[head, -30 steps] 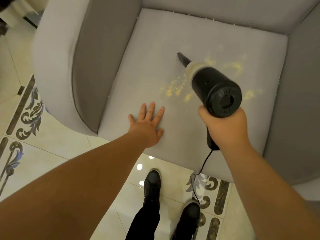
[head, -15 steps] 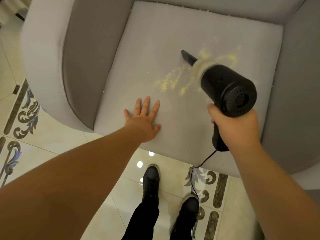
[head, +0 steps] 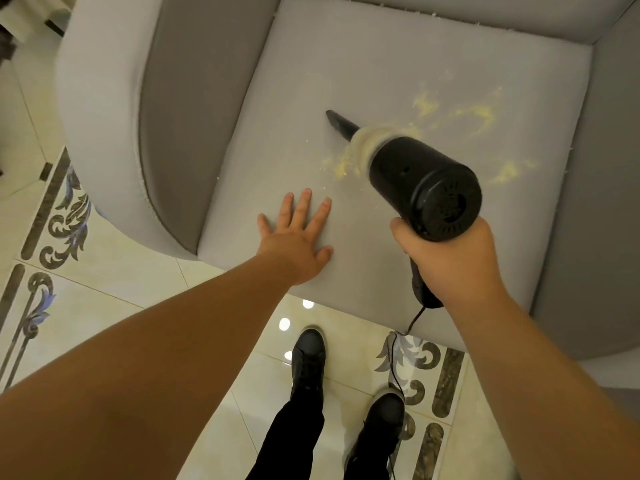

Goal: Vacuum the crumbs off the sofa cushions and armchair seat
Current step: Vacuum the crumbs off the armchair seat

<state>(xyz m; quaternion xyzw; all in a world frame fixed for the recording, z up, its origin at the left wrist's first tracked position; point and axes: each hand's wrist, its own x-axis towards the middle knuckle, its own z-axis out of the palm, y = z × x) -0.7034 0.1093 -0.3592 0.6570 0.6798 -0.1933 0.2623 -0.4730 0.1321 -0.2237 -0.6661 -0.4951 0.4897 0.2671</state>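
The left hand [head: 296,242] lies flat with fingers spread on the front of the armchair seat [head: 346,64]. The right hand [head: 446,258] grips the handle of a black handheld vacuum [head: 426,183], its clear dust cup [head: 367,142] too hazy to tell what is inside. The nozzle [head: 341,123] points at the seat. Yellow crumbs [head: 474,114] lie scattered right of the nozzle, more beside the cup. A cord [head: 412,323] hangs toward the tiled floor [head: 104,271], near black shoes [head: 308,355].
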